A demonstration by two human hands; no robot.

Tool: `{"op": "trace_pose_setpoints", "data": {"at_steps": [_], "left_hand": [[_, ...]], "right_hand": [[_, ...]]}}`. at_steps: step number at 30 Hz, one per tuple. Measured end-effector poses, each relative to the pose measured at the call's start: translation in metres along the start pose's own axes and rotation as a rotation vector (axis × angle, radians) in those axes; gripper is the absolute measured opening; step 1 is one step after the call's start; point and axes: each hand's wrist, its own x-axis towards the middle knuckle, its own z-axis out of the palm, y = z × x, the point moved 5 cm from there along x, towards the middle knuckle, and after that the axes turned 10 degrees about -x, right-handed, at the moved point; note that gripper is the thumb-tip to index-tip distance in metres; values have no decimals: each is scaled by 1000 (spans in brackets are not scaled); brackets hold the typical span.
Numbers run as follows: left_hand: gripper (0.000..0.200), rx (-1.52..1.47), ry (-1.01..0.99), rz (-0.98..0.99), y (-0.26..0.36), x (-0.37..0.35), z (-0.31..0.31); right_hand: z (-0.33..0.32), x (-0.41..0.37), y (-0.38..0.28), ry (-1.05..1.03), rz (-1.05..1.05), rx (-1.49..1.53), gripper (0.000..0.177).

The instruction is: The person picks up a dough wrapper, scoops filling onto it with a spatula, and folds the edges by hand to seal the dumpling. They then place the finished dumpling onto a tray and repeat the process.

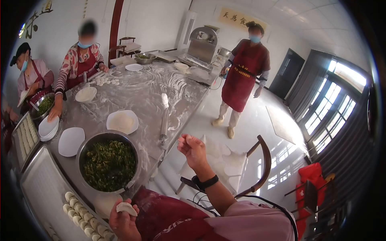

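Low in the view, my left hand (124, 225) pinches a folded dumpling (126, 208) between thumb and fingers. My right hand (192, 152), a dark band on its wrist, is raised past the table edge with its fingers curled together; whether anything tiny sits between the fingertips, I cannot make out. A steel bowl of chopped green filling (109, 166) stands just beyond my left hand. Beside that hand, a metal tray (44, 176) bears rows of finished dumplings (82, 215). A floury rolling pin (164, 124) lies on the table, near a white plate of flour (122, 121).
The floured steel table (177, 86) stretches away from me. Two co-workers in aprons (82, 64) work along its left side, near stacked plates (49, 127) and another dumpling tray (26, 136). A masked person (244, 76) stands to the right, beyond a wooden chair (261, 160).
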Motion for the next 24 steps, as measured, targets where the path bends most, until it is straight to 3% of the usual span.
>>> {"op": "trace_pose_setpoints", "data": {"at_steps": [5,8,12,16,19,22,24], "left_hand": [[30,-5,-43,14,-6,5,-11],[41,-18,103,-5,-18,8,-25],[41,17,149,9,-14,6,-35],[33,71,179,79,19,-9,-35],[31,89,233,164,32,-23,-44],[34,204,380,189,38,-37,-56],[35,109,466,211,38,-39,-51]], "right_hand": [[-8,-2,6,27,18,-18,21],[-11,-2,11,27,29,-29,21],[-2,-11,21,-32,95,-125,25],[62,-35,29,-329,313,-360,30],[129,-43,28,-722,413,-410,33],[174,-33,27,-855,396,-307,33],[190,-23,31,-821,341,-248,31]]}}
